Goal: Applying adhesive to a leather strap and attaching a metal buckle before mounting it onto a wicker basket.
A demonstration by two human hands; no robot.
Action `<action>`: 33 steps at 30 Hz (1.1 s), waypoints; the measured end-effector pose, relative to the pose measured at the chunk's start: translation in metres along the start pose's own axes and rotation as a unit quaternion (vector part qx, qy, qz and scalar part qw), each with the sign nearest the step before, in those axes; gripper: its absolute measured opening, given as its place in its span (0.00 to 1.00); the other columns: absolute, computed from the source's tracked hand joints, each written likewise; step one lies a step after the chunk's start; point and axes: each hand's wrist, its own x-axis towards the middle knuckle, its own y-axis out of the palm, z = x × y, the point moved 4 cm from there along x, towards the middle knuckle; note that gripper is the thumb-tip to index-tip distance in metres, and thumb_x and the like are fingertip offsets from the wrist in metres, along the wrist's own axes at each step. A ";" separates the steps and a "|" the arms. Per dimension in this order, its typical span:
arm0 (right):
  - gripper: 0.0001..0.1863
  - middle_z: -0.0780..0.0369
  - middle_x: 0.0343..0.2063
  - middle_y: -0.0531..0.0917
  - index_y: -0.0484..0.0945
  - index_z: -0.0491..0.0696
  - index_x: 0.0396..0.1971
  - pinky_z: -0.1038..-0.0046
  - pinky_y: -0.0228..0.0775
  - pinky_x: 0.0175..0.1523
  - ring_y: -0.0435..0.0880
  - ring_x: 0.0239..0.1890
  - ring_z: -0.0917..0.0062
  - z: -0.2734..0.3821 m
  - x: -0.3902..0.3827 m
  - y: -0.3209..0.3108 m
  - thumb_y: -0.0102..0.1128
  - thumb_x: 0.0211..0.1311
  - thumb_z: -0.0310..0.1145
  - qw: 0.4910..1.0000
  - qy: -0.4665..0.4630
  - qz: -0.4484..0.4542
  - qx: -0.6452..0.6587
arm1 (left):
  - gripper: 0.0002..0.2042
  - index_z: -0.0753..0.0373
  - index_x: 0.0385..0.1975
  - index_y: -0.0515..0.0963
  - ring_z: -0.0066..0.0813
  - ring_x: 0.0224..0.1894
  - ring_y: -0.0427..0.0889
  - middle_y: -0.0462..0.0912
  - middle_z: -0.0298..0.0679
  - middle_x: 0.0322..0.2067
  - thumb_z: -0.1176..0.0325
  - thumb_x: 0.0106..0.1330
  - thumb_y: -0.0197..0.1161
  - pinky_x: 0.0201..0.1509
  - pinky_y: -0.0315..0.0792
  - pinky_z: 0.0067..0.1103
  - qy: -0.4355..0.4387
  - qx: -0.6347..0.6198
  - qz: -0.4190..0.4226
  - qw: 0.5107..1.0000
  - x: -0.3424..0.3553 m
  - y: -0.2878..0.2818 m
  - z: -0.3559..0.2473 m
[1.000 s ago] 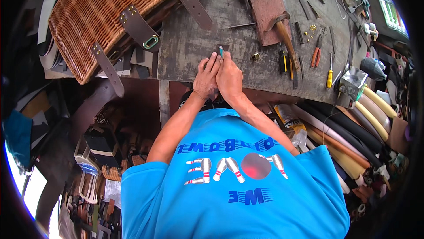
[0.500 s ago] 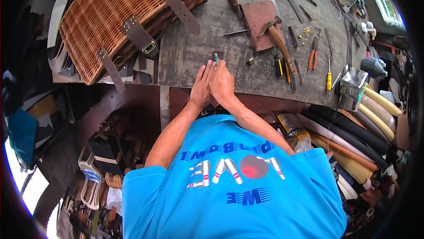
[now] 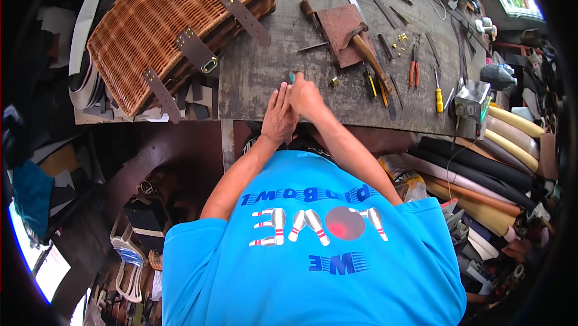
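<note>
Bench work viewed from above; clock directions are taken from the right hand, with twelve o'clock pointing away from the body. A slim teal tool is held in the right hand, whose grip is closed around it; only its end is exposed, at eleven o'clock, just beyond the curled fingers and over the near part of the bench. The left hand is laid at eight o'clock, close against the right; its grip is open, the fingers extended together, and nothing is seen to be held in it. Whatever lies beneath the two hands is hidden.

Progress is judged as follows. The tool is already in hand at the bench surface, so the work at the fingertips is taken to be under way; no finished result is exposed there, and the amount left cannot be told. On the wicker basket, at ten o'clock, three dark straps are already attached. Untouched at two o'clock are a small brass-coloured fitting, near the hand, and, farther off, a hammer, its head supported on a reddish slab, with loose brass-coloured pieces beyond.
</note>
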 end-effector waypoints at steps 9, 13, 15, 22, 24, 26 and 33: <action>0.16 0.46 0.35 0.81 0.67 0.39 0.53 0.48 0.71 0.37 0.82 0.35 0.47 -0.093 -0.079 -0.064 0.48 0.68 0.28 0.960 -0.018 -0.262 -0.097 | 0.27 0.73 0.61 0.68 0.46 0.71 0.59 0.67 0.50 0.63 0.63 0.65 0.58 0.74 0.54 0.39 -0.028 0.040 0.002 0.999 0.011 -0.021 -0.011; 0.22 0.49 0.44 0.77 0.69 0.42 0.58 0.60 0.71 0.46 0.77 0.45 0.56 -0.152 -0.058 -0.057 0.54 0.66 0.32 0.934 0.004 -0.287 -0.214 | 0.23 0.69 0.55 0.73 0.50 0.62 0.67 0.70 0.50 0.55 0.65 0.62 0.66 0.63 0.63 0.41 -0.051 -0.017 -0.058 0.997 0.026 -0.036 -0.019; 0.24 0.48 0.45 0.75 0.69 0.42 0.59 0.59 0.71 0.46 0.77 0.46 0.55 -0.138 -0.064 -0.061 0.57 0.64 0.34 0.876 -0.069 -0.388 -0.277 | 0.22 0.67 0.52 0.74 0.51 0.56 0.69 0.70 0.50 0.50 0.64 0.61 0.68 0.57 0.64 0.41 -0.178 -0.015 -0.073 0.981 0.030 -0.037 -0.017; 0.18 0.49 0.44 0.75 0.73 0.41 0.54 0.57 0.73 0.46 0.78 0.43 0.51 -0.124 -0.033 -0.057 0.57 0.65 0.28 0.945 -0.192 -0.264 -0.003 | 0.29 0.70 0.53 0.70 0.47 0.48 0.68 0.68 0.48 0.45 0.63 0.54 0.73 0.53 0.64 0.39 -0.271 0.000 -0.020 0.962 0.051 -0.029 -0.011; 0.14 0.50 0.43 0.76 0.75 0.41 0.51 0.57 0.74 0.43 0.80 0.40 0.51 -0.125 -0.022 -0.056 0.55 0.66 0.25 0.948 -0.210 -0.238 -0.009 | 0.30 0.70 0.54 0.70 0.47 0.49 0.68 0.68 0.48 0.45 0.64 0.54 0.73 0.53 0.64 0.39 -0.271 -0.003 -0.031 0.962 0.051 -0.028 -0.010; 0.14 0.49 0.43 0.76 0.75 0.41 0.51 0.57 0.74 0.43 0.80 0.41 0.51 -0.127 -0.013 -0.058 0.56 0.66 0.25 0.955 -0.210 -0.209 -0.006 | 0.30 0.71 0.55 0.70 0.46 0.49 0.67 0.68 0.48 0.45 0.65 0.53 0.73 0.53 0.65 0.38 -0.272 -0.008 -0.041 0.961 0.048 -0.026 -0.008; 0.09 0.52 0.35 0.79 0.75 0.44 0.41 0.58 0.75 0.40 0.81 0.36 0.51 -0.126 -0.007 -0.062 0.61 0.63 0.28 0.968 -0.181 -0.145 0.092 | 0.22 0.65 0.53 0.75 0.46 0.50 0.73 0.74 0.45 0.47 0.70 0.58 0.69 0.53 0.68 0.36 -0.145 -0.063 -0.104 0.982 0.062 -0.044 -0.023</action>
